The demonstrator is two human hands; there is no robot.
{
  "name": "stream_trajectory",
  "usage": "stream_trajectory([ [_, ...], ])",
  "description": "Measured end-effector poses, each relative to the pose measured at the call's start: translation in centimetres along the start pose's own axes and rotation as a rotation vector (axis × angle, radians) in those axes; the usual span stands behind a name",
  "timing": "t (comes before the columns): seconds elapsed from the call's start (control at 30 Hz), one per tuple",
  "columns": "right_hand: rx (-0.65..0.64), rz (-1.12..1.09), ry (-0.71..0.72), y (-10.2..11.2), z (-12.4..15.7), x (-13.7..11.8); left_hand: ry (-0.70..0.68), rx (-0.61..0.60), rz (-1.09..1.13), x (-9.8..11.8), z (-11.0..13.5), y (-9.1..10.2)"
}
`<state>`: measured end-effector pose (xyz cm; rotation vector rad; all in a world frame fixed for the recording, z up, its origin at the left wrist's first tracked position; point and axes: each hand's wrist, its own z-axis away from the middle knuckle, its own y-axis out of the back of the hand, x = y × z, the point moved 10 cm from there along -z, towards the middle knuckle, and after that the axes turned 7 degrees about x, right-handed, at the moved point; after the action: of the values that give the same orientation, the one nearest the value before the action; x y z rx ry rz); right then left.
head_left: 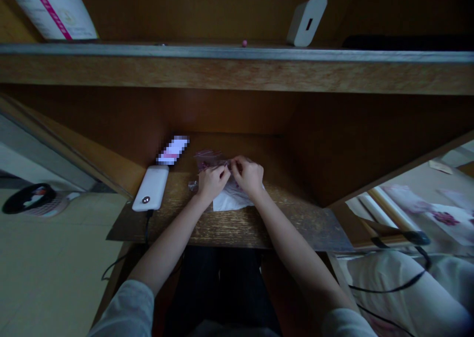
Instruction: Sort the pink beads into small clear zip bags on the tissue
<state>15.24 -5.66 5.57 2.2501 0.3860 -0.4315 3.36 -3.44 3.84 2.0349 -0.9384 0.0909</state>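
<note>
Two bare forearms reach forward from grey sleeves to a dark wooden counter (237,231), seen from above. A white power bank (151,188) lies on the counter and serves as the landmark here. A phone (173,150), its screen blurred out, lies just beyond it. To the right of the power bank, the left hand (213,183) and right hand (248,175) meet near each other, both closed, with fingers curled and pinching together at the edge of a clear plastic bag (209,160). Exactly what the fingertips grip is too small to tell. The bag lies just beyond the hands, with pinkish contents showing through it. A white tissue (231,199) lies under the wrists. The bag looks light, soft and slippery, so it would likely crumple and slide under a loose touch. Its edge, pinched between fingertips, seems the surest place to hold it. High above the power bank, a wooden shelf (237,53) carries a white box (306,22).
</note>
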Motion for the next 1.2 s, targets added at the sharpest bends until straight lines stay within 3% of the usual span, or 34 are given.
stream_trajectory([
  [0.1,-0.016,-0.003,0.051,-0.1,-0.1,0.3,0.032,0.002,0.016,-0.3,0.1,0.1],
  [0.2,-0.018,-0.037,0.08,-0.2,-0.2,0.4,0.055,0.103,0.088,-0.6,0.0,1.2],
  [0.37,-0.029,-0.151,0.128,0.1,-0.1,-0.2,-0.085,0.273,0.129,0.4,-0.4,3.6],
  [0.53,-0.066,-0.373,0.038,-0.1,-0.2,0.3,-0.165,0.211,0.092,0.6,-0.6,2.8],
  [0.63,-0.082,-0.537,-0.062,-0.6,-0.4,1.0,-0.16,0.174,0.074,0.3,-0.6,2.1],
  [0.87,-0.079,-0.761,-0.139,-1.2,-0.6,1.5,-0.146,0.148,0.055,0.5,-0.5,1.7],
  [1.2,-0.097,-0.744,-0.027,-0.6,-0.5,0.1,-0.168,0.175,0.038,0.5,-0.3,1.5],
])
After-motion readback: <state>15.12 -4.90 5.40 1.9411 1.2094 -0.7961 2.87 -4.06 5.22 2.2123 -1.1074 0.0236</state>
